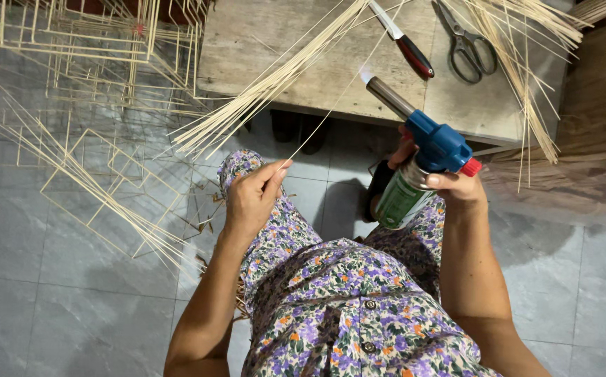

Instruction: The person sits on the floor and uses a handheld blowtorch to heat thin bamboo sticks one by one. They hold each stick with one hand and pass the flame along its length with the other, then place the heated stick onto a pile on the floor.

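Your left hand (252,199) pinches one thin bamboo strip (331,112) running toward 1 o'clock, its far part at the torch nozzle. Your right hand (456,185) grips the gas torch (421,150). Finished frames (86,77) lie at 10 o'clock; a strip bundle (268,87) waits on the counter (331,77).

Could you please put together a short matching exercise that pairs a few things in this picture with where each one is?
Things:
1. gas torch
2. thin stick
3. scissors
4. stick frames

Places:
A. lying on the wooden table, near its right end
B. pinched in the left hand
C. on the tiled floor, left of the table
D. gripped in the right hand, nozzle pointing up towards the table

Pairs: 1-D, 2-B, 3-A, 4-C
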